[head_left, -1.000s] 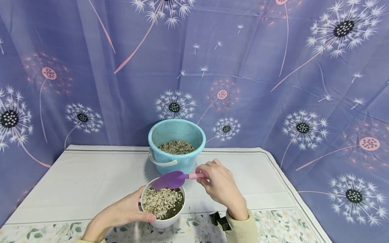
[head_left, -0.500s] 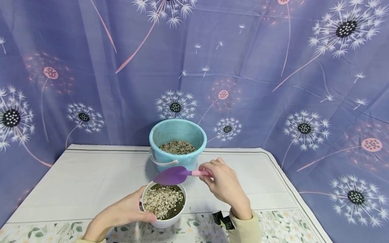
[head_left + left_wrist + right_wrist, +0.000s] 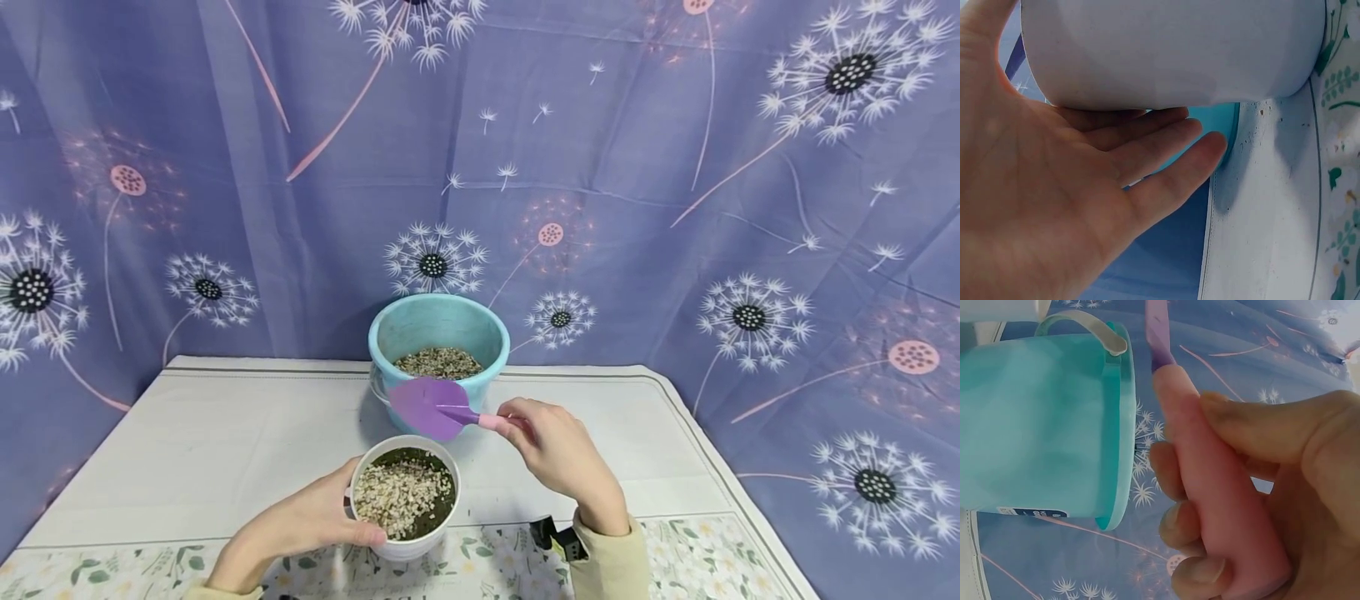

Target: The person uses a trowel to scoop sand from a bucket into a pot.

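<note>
A white flowerpot (image 3: pixel 408 548) stands near the front of the table, with pale gravel (image 3: pixel 393 496) over dark soil inside. My left hand (image 3: pixel 315 517) holds it from the left side, thumb at the rim; in the left wrist view the fingers (image 3: pixel 1166 165) lie along the pot's wall. My right hand (image 3: pixel 562 450) grips the pink handle (image 3: pixel 1222 487) of a garden trowel with a purple blade (image 3: pixel 427 407). The blade points left, above the pot's far rim, and overlaps the front of the blue bucket (image 3: pixel 487 392) in the head view.
The bucket stands at the back of the table, holding a gravelly mix (image 3: pixel 438 362), its white handle hanging at the front. A patterned curtain (image 3: pixel 315 208) rises behind the white tablecloth (image 3: pixel 225 450). A black strap piece (image 3: pixel 558 540) sits by the right sleeve.
The trowel has lifted from the pot's far side up and away toward the bucket, its blade turning over. My right hand shifted slightly right. The left hand and flowerpot stay in place.
</note>
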`<state>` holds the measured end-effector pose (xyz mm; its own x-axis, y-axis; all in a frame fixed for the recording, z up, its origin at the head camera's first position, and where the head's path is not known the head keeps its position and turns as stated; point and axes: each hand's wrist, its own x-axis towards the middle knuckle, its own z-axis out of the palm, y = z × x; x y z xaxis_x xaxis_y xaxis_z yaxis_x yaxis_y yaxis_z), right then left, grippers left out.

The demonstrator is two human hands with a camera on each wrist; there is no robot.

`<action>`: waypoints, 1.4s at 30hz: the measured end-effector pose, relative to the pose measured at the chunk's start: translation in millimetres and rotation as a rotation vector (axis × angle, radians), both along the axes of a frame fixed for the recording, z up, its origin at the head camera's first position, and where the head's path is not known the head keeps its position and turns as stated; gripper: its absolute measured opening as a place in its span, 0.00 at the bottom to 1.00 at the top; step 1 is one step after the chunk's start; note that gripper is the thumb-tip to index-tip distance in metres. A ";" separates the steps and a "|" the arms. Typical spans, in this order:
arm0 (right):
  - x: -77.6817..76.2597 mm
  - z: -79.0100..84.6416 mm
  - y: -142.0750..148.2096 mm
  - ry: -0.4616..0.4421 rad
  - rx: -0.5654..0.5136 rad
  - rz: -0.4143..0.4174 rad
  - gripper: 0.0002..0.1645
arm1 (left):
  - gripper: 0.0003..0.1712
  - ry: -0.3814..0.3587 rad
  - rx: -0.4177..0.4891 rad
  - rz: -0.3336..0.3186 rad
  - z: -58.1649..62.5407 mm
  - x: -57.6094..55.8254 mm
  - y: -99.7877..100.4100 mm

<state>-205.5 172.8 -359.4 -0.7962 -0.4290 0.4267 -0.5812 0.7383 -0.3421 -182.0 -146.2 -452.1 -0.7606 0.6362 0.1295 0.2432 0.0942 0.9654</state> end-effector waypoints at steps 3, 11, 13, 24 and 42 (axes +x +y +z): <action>-2.0 -1.2 -0.1 -0.044 -0.035 -0.007 0.04 | 0.55 0.013 0.004 -0.006 -0.3 0.7 -1.1; -10.9 -4.4 3.1 -0.116 -0.144 -0.035 0.05 | 0.50 0.038 -0.091 0.032 9.0 2.9 -7.1; -14.9 -2.8 3.4 -0.133 -0.174 -0.048 0.06 | 0.46 0.082 -0.179 0.093 13.7 2.1 -10.6; -46.4 27.8 7.8 -0.193 -0.092 -0.027 0.07 | 0.37 0.115 -0.336 0.384 42.1 -41.7 -19.8; -110.3 53.6 4.7 -0.135 0.240 -0.082 0.16 | 0.38 0.083 -0.335 0.611 62.0 -132.6 -8.6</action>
<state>-315.7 177.4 -305.8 -0.8751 -0.4368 0.2084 -0.4773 0.8500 -0.2227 -314.6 -154.9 -390.1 -0.9908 0.1136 0.0742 0.1234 0.5268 0.8410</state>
